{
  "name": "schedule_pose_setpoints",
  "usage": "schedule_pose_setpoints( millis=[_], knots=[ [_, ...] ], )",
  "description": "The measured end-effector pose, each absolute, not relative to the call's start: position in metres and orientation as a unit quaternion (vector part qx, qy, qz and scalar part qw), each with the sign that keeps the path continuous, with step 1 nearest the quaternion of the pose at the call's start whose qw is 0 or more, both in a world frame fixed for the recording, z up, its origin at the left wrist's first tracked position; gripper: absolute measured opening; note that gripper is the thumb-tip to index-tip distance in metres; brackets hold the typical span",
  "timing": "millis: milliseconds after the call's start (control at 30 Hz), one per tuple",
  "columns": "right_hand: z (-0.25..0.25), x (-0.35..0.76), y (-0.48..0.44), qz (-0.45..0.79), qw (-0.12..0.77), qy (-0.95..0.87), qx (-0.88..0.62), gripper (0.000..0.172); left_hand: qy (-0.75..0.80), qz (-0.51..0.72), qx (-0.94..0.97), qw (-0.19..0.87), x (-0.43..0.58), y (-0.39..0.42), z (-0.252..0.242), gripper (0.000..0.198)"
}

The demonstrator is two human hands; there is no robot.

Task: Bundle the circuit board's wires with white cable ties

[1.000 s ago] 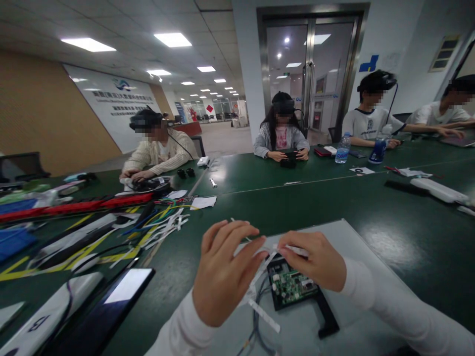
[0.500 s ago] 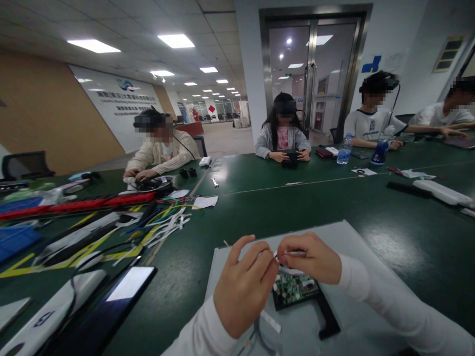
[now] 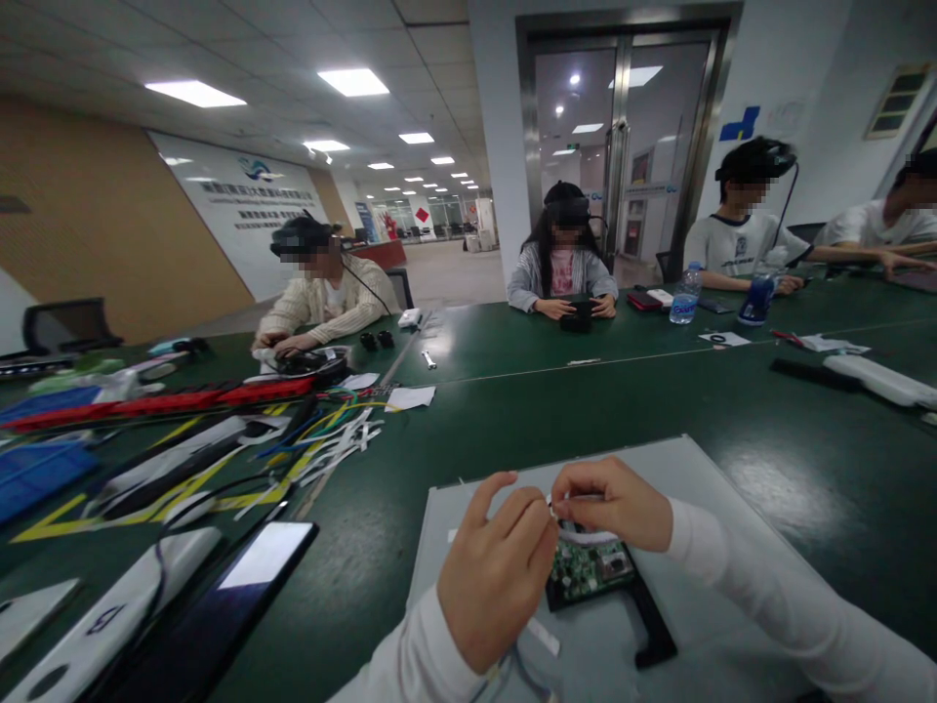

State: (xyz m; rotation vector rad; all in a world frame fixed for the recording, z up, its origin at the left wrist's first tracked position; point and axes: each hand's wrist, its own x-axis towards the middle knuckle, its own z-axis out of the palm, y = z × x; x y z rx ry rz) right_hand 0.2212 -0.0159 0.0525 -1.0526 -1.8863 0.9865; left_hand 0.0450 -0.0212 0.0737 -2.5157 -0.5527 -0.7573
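My left hand (image 3: 502, 566) is closed in a pinch, its index finger raised and bent. Its fingertips meet those of my right hand (image 3: 615, 506), which is also pinched. Both seem to grip a thin cable (image 3: 588, 536), whose pale loop shows below my right fingers; its end is mostly hidden between the fingertips. Just under the hands, a green circuit board (image 3: 591, 570) sits in a black frame with a bent arm (image 3: 654, 625). The frame lies on a light grey panel (image 3: 713, 547). Below my left wrist, thin wires (image 3: 528, 674) and a white label (image 3: 543, 638) show.
To the left lie a phone-like dark slab (image 3: 220, 610), a white device (image 3: 124, 615), white strips (image 3: 341, 444), and a blue tray (image 3: 44, 474). A small wrench (image 3: 428, 360) and bottles (image 3: 686, 295) are farther off. Several people wearing headsets sit around the green table (image 3: 498, 410).
The view has shifted slightly, so everything sits a little farther right. My hands remain together over the circuit board, with the fingertips only slightly moved.
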Motion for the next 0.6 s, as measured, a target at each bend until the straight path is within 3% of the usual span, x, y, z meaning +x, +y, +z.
schedule_pose_setpoints(
  millis=[433, 600],
  knots=[
    [0.055, 0.218, -0.022, 0.422, 0.392, -0.707, -0.411, 0.016, -0.210, -0.286, -0.913, 0.200, 0.044, -0.025, 0.078, 0.015],
    [0.052, 0.231, -0.010, 0.352, 0.467, -0.672, -0.454, 0.018, -0.161, -0.300, -0.937, 0.080, 0.047, -0.046, 0.085, 0.016]
  ],
)
